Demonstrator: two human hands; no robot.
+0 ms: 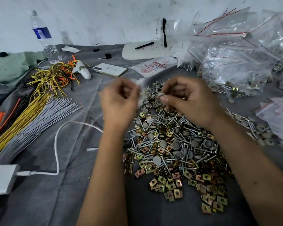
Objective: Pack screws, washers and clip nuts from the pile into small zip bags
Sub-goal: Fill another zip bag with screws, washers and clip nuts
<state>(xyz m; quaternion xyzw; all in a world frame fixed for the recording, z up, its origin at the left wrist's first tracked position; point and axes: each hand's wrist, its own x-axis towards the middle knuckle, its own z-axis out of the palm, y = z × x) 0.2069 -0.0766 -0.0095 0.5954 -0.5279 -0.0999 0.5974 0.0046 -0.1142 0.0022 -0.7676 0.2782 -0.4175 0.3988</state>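
Observation:
A big pile of screws, grey washers and brass-coloured clip nuts (175,149) lies on the grey cloth in front of me. My left hand (119,103) holds a small clear zip bag (141,93), blurred, above the pile's far edge. My right hand (188,101) pinches a grey washer (162,95) between thumb and fingers, right beside the bag. Some screws seem tucked in the right palm, but blur hides them.
Filled zip bags (238,59) are heaped at the back right, with more bags (278,115) at the right edge. Bundles of cable ties (31,115) lie left, with a charger cable (57,144), a phone (109,69) and a water bottle (42,36) behind.

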